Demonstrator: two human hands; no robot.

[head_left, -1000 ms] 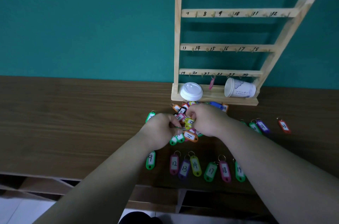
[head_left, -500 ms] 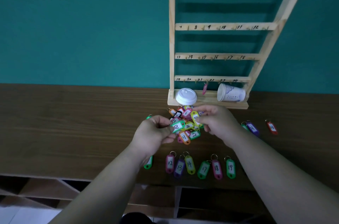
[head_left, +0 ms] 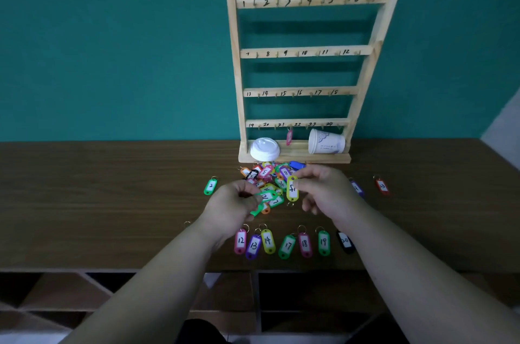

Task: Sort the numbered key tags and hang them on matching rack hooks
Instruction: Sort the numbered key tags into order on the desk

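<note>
Left hand, fingers curled, pinches a green tag marked 10; right hand pinches a yellow tag by its top end, its number unclear. Both hover over a mixed tag pile. Nearer row on the brown wooden table: tags 12, 13, 14, 17, 18, 19, 20. Farther: wooden rack against a teal wall, hooks numbered 1–24; one pink tag hangs by 22.

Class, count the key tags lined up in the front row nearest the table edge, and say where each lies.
7, left to right: pink 12, purple 13, yellow 14, green 17, pink 18, green 19, black 20. The left hand may hide more.
</note>
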